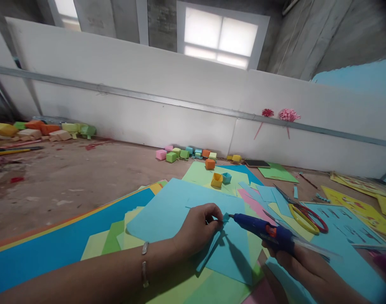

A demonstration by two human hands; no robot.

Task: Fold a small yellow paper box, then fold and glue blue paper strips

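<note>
One blue paper piece [226, 217] is pinched by the left hand [197, 228], thumb against forefinger, just beside the glue gun [264, 228]; probably light, easily creased, best held by an edge. Right hand [302, 264]: fingers wrap the gun.

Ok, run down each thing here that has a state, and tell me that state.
Left hand: closed, pinching blue strip
Right hand: closed round glue gun
Blue strip: pinched, end near the gun's tip
Glue gun: held, pointing at the strip
Scissors: lying down, blade opening unclear
Yellow box: open-topped
Blue box: open-topped
Red flower: stem slanted
Pink flower: roughly upright
Window: bright
</note>
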